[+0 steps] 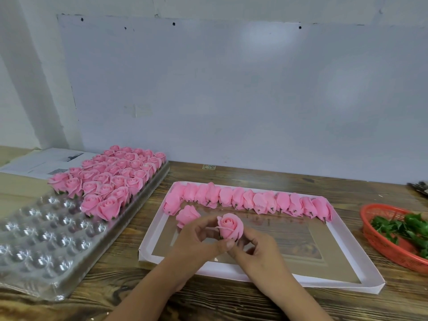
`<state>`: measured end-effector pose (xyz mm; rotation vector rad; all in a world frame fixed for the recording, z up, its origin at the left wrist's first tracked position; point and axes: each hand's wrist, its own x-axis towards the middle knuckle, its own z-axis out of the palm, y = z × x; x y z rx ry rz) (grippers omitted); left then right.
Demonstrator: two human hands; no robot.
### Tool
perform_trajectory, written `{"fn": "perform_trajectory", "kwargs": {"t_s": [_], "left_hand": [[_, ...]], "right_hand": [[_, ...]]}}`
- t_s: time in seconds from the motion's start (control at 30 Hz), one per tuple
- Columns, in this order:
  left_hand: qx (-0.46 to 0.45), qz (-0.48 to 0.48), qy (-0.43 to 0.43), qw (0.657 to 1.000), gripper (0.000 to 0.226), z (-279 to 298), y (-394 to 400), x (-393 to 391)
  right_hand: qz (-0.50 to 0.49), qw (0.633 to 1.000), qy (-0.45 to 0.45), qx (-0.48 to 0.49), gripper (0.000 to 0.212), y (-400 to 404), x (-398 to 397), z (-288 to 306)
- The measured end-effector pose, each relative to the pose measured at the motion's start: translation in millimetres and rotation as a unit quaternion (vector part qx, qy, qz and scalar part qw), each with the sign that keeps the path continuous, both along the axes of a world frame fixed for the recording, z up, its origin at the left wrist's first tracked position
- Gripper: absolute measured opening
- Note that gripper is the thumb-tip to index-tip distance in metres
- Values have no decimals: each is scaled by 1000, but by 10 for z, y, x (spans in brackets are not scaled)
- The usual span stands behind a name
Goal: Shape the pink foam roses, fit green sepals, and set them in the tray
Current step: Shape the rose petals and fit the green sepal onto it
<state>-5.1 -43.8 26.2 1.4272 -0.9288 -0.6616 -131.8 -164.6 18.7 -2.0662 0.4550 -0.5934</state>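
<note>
Now both hands hold one rose point(230, 225) above the pink box lid point(361, 237): the left hand point(196, 242) and right hand point(254, 249) pinch its base with curled fingers. Finished roses point(108, 179) fill the far end of the clear tray point(46, 246); sepals point(400, 228) lie in a red basket point(379, 242) on the bench point(120, 283).

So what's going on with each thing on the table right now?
Held rose: pinched between both hands, bloom up.
Left hand: gripping the rose.
Right hand: gripping the rose's base.
Clear tray: far part filled with roses, near cups empty.
White box: bud row along far edge.
Red basket: holds green sepals.
</note>
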Motion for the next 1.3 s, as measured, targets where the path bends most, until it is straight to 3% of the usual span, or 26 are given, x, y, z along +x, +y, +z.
{"fn": "perform_trajectory", "kwargs": {"t_s": [0.23, 0.37, 0.77, 1.03, 1.3], "left_hand": [[-20, 33, -55, 998, 41, -11, -1, -8], [-32, 37, -56, 997, 41, -32, -6, 19], [-26, 107, -112, 988, 30, 205, 404, 287], [69, 281, -183, 940, 40, 272, 1286, 994], [147, 312, -190, 919, 58, 40, 1809, 1632]], "right_hand": [[4, 1000, 8, -6, 11, -1, 15, -25], [-1, 1000, -8, 20, 29, 19, 6, -2], [-9, 998, -26, 56, 46, -9, 11, -37], [-12, 998, -29, 51, 45, -22, 4, -62], [-11, 998, -29, 52, 44, -13, 3, -65]]}}
